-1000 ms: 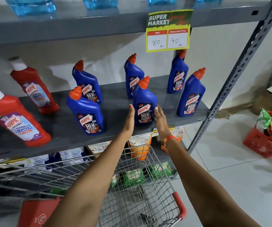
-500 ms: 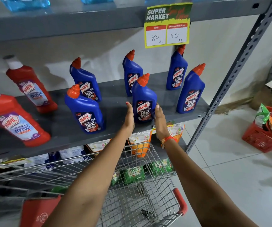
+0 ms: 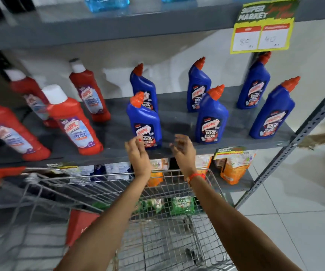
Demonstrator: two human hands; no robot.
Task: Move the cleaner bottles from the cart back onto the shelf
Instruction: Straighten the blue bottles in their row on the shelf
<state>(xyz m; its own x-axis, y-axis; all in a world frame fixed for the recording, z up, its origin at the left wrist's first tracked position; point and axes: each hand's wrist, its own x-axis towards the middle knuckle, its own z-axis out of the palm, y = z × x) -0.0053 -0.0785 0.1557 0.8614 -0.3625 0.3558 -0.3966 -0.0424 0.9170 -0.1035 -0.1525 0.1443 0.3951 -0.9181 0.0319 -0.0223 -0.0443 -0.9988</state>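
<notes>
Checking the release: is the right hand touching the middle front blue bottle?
Apart. Head view shows grey shelf between the right hand and the middle front blue bottle.

Blue bottles (image 3: 211,118) at 1 o'clock: glossy plastic, paper labels. Shelf (image 3: 177,118): matt grey painted metal. Cart (image 3: 167,192) at 6 o'clock: shiny wire metal, red plastic trim.

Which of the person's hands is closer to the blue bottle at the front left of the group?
The left hand, its fingertips in front of the blue bottle's label. The right hand hangs off to that bottle's right, clear of it.
</notes>
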